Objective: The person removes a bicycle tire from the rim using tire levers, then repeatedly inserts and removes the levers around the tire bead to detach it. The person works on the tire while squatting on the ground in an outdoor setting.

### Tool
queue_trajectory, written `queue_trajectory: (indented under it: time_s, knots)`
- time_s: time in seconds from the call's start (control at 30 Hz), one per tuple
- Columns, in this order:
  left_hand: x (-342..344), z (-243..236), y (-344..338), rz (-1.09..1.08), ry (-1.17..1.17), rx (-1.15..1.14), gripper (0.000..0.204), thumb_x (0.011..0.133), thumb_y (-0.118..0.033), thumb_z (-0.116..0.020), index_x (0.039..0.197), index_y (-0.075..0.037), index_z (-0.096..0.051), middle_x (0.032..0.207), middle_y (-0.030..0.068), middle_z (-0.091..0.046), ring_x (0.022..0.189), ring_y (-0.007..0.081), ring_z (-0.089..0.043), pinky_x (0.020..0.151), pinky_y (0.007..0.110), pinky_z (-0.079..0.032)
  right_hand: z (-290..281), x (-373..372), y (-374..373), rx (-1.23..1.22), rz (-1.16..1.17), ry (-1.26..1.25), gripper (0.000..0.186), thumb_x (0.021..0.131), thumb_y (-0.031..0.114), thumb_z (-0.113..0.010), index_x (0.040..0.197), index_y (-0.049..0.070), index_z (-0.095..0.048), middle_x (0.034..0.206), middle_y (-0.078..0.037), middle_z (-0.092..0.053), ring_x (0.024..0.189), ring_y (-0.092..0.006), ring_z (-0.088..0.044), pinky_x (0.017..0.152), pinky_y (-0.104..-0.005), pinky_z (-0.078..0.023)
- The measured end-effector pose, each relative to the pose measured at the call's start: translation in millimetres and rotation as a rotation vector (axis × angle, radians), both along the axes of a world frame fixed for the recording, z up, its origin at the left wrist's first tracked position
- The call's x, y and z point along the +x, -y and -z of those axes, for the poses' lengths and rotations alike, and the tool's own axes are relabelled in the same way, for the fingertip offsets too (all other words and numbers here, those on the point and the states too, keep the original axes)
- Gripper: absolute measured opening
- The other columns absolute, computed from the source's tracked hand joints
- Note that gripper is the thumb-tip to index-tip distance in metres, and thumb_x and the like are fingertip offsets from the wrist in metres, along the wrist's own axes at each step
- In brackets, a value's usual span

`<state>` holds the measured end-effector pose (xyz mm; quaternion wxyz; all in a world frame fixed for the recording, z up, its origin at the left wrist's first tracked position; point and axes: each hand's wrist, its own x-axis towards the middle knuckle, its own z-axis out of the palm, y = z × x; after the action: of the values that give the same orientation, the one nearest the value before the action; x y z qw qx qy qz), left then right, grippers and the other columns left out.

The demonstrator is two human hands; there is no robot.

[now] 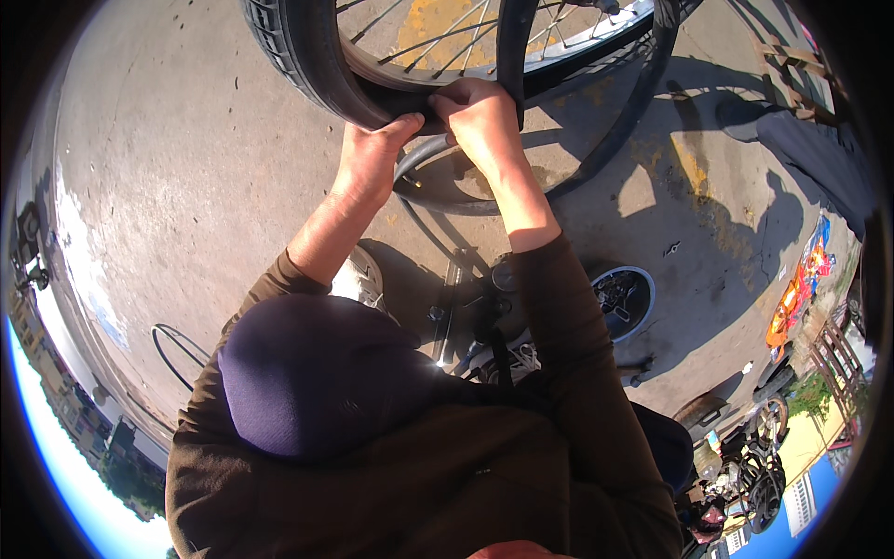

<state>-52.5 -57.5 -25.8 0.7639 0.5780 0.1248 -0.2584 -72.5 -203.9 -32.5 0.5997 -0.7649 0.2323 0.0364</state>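
Note:
A bicycle wheel's black tire (289, 51) stands at the top of the head view, with its rim and spokes (447, 47) showing inside. My left hand (371, 158) is closed round the tire's lower edge, thumb on the sidewall and most fingers hidden behind. Just to the right, my right hand (478, 116) is closed with its fingertips pressed at the inner edge of the tire, close to the left thumb. A black inner tube (624, 140) hangs in a loose loop beside and below the right hand. Its valve (416, 184) shows below the hands.
A white bucket (358, 278) is partly hidden behind my left forearm. Right of my right sleeve lies a round basin (624, 303) with a blue-white rim. A person's trouser leg (810, 154) is at the right. Orange packaging (796, 293) and bicycle parts (750, 466) lie farther right.

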Motion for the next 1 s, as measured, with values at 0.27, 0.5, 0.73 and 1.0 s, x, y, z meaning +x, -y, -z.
queue_trajectory:
  time_s: [0.27, 0.5, 0.73, 1.0]
  knots:
    - [0, 2, 2, -0.005, -0.003, -0.012, 0.033, 0.082, 0.005, -0.066, 0.114, 0.005, -0.059, 0.109, 0.0110, -0.065, 0.098, 0.0184, -0.063, 0.089, 0.031, -0.052, 2, -2, -3, 0.023, 0.036, -0.003, 0.017, 0.087, 0.011, -0.068, 0.093, -0.005, -0.069, 0.069, -0.008, -0.068, 0.049, -0.0120, -0.058, 0.047, -0.0262, -0.046]
    - [2, -1, 1, -0.006, -0.013, -0.037, 0.032, 0.082, 0.005, -0.066, 0.113, 0.004, -0.059, 0.110, 0.0112, -0.064, 0.101, 0.0187, -0.063, 0.092, 0.032, -0.051, -10, 0, 4, 0.170, 0.037, -0.128, 0.020, 0.088, 0.014, -0.068, 0.096, -0.004, -0.070, 0.074, -0.008, -0.069, 0.050, -0.0121, -0.059, 0.049, -0.0260, -0.047]
    - [1, -2, 1, 0.010, -0.007, -0.002, 0.030, 0.082, 0.005, -0.067, 0.112, 0.004, -0.060, 0.108, 0.0104, -0.066, 0.099, 0.0182, -0.063, 0.091, 0.031, -0.052, -15, 3, 2, 0.080, -0.009, -0.141, 0.020, 0.088, 0.013, -0.068, 0.094, -0.005, -0.070, 0.073, -0.009, -0.069, 0.050, -0.0122, -0.060, 0.049, -0.0258, -0.048]
    - [-1, 0, 2, -0.017, -0.010, -0.021, 0.029, 0.082, 0.006, -0.066, 0.111, 0.005, -0.061, 0.107, 0.0112, -0.066, 0.097, 0.0185, -0.065, 0.089, 0.031, -0.053, -9, 3, 0, 0.085, 0.003, -0.112, 0.017, 0.087, 0.010, -0.067, 0.092, -0.006, -0.069, 0.072, -0.010, -0.069, 0.051, -0.0121, -0.061, 0.049, -0.0250, -0.049]
